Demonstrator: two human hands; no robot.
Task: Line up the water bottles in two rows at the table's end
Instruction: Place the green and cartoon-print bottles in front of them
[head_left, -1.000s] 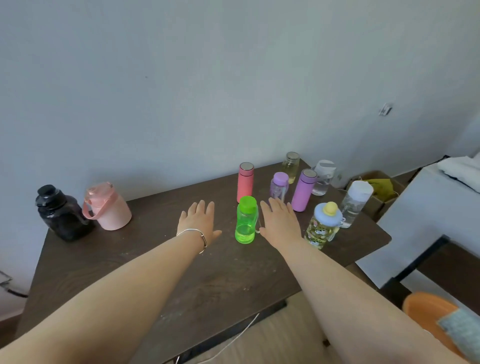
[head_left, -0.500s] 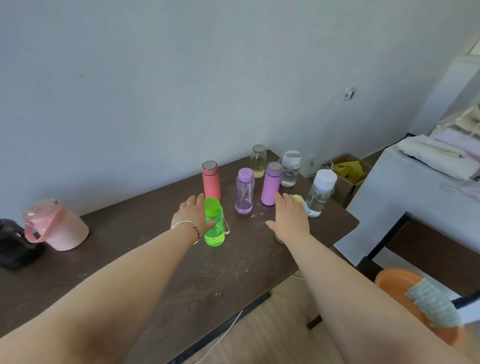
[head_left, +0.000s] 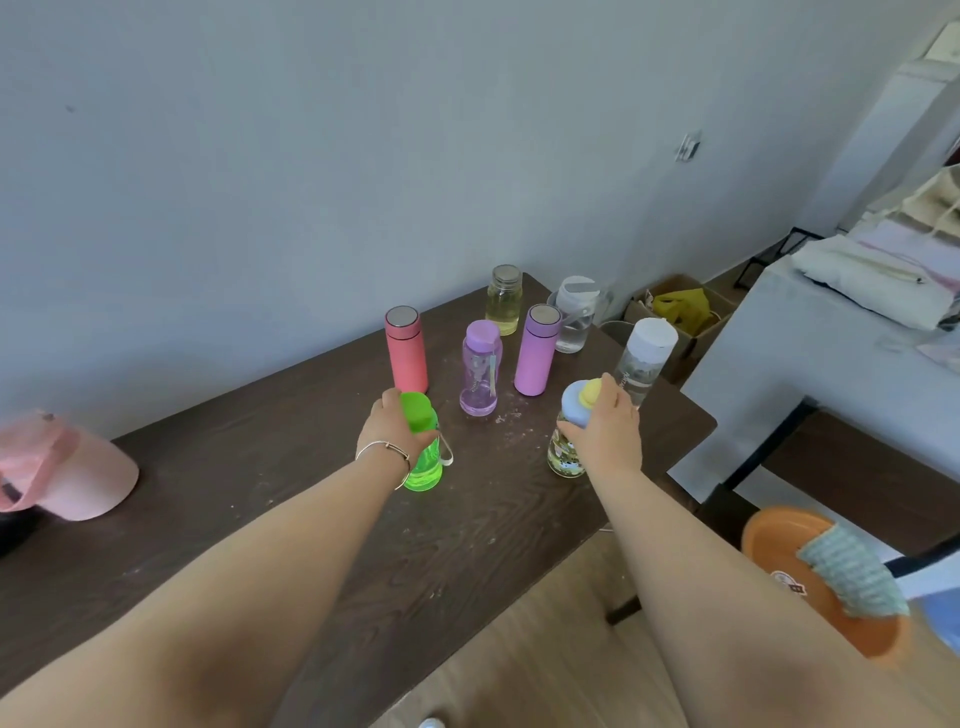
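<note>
A single wide-angle head view looks forward and down along both forearms toward the far right end of the tabletop (head_left: 270, 483), with the wall (head_left: 363, 156) close behind it.

A plain pale grey wall (head_left: 311, 182) with a small wall plate (head_left: 688, 148) backs the dark wood-grain counter (head_left: 260, 519), which stands on light wooden flooring (head_left: 545, 649), with an open cardboard box (head_left: 675, 306) and a white table (head_left: 831, 364) stacked with folded cloth to its right.
</note>
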